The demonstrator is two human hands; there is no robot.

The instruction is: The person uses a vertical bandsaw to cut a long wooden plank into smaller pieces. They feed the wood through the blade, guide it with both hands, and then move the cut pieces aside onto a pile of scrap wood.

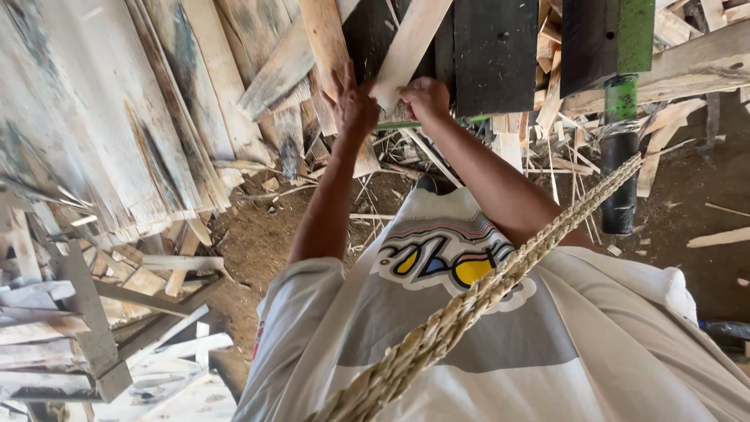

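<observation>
Both hands meet on one pale wooden slat [406,48], taken here as the landmark. The right hand [426,100] is closed around the slat's near end, its grip clamped on the wood. The left hand [353,105] lies just to the left of that end, fingers spread and pressed against a neighbouring plank [328,55], its grip apart and holding nothing. The slat runs up and away from the hands, slanting across the dark panel [494,55] that stands just right of it.

A slip looks like the main risk: the slat is held only at its tip, so its far length could swing or drop onto the heap of loose offcuts [547,148] below and right of it. Rough sawn edges may also drive splinters into bare skin. The braided rope [469,301] hangs well below the slat, crossing the person's white shirt [594,336], and could snag an arm if it swings. Stacked weathered boards [117,133] lean far left of the slat and might slide if knocked.
</observation>
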